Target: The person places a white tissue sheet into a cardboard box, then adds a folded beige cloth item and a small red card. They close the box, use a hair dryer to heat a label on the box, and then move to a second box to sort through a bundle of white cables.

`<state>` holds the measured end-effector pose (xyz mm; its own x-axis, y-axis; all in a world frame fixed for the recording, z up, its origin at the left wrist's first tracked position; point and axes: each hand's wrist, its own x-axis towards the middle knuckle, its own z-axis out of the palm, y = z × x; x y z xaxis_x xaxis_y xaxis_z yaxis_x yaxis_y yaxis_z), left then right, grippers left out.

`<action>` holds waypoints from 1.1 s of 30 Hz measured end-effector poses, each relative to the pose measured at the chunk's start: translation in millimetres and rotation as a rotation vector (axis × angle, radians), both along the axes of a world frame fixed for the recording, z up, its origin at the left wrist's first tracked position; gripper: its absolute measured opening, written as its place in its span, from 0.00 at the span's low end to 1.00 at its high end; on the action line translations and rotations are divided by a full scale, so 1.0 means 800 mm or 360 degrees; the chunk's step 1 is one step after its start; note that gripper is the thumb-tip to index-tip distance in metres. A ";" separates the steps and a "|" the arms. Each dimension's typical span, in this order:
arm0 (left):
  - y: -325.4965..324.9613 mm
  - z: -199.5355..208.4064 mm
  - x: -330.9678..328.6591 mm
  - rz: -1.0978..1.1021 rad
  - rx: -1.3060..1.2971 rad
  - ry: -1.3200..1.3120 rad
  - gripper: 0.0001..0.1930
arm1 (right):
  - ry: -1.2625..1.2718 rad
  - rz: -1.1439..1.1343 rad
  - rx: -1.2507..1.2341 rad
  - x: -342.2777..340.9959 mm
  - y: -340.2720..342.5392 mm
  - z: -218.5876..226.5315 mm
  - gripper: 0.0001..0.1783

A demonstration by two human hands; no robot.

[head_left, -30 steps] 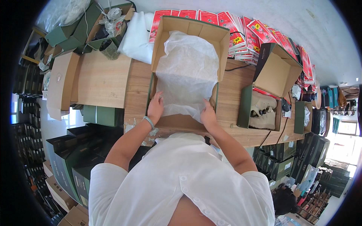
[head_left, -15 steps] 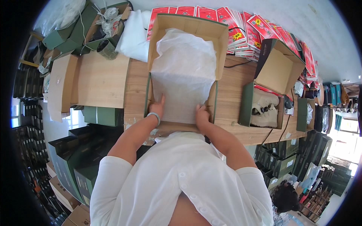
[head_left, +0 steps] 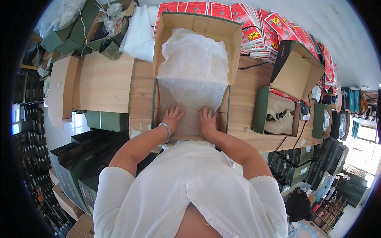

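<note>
In front of me lies an open green shoebox (head_left: 157,107), its brown-lined lid (head_left: 235,51) tipped back on the far side. White tissue paper (head_left: 194,55) lines the box and runs up over the inside of the lid. My left hand (head_left: 173,119) rests flat on the paper at the near left, fingers spread, a pale bangle on the wrist. Opposite it, my right hand (head_left: 207,119) also presses down on the paper with fingers spread. Neither hand grips anything. What is under the paper cannot be seen.
To the right, another open shoebox (head_left: 260,111) holds beige shoes (head_left: 279,115). Stacked red printed cards (head_left: 246,23) line the table's back. A folded white sheet (head_left: 138,35) and a box of plastic wrappings (head_left: 113,18) stand at the back left. Dark shoeboxes (head_left: 73,174) are piled below the table.
Both hands have moved inward from the box's side edges onto the tissue paper. Their fingers, earlier pointing or curled at the paper's edges, are now spread flat.
</note>
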<state>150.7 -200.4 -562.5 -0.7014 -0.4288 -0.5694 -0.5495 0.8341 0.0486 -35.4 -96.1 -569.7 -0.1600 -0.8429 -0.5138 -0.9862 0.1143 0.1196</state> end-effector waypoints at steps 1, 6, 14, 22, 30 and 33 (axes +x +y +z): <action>0.002 -0.007 0.004 -0.0003 0.0018 -0.0038 0.66 | -0.0084 -0.0048 0.0080 -0.003 0.001 0.002 0.56; -0.027 0.029 0.003 0.0244 0.0344 -0.0103 0.69 | -0.0246 -0.0145 0.0196 -0.014 0.003 0.003 0.63; -0.052 0.026 -0.016 0.0678 0.0316 0.0333 0.44 | -0.0786 -0.0605 -0.0379 -0.069 -0.041 0.004 0.33; -0.112 -0.010 -0.037 0.1263 0.0230 0.0456 0.35 | -0.0720 -0.0873 -0.0227 -0.095 -0.088 0.009 0.45; -0.124 -0.032 -0.022 0.1052 0.0114 0.0660 0.37 | -0.0798 -0.0908 -0.0343 -0.089 -0.090 0.000 0.42; -0.114 0.038 -0.040 0.1184 0.0427 0.0438 0.34 | -0.0907 -0.0835 -0.0626 -0.087 -0.063 0.009 0.33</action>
